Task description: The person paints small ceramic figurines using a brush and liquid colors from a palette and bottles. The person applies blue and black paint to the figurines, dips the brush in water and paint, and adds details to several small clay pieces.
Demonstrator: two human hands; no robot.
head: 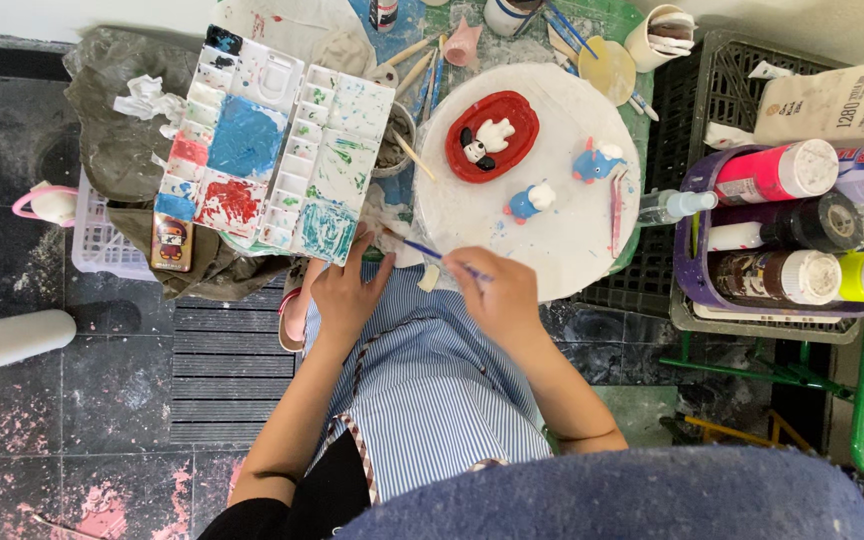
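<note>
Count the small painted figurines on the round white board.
3. A black-and-white figurine lies in the red oval dish; one blue-and-white figurine sits near the board's middle; another blue one sits toward its right edge. None seem hidden.
</note>
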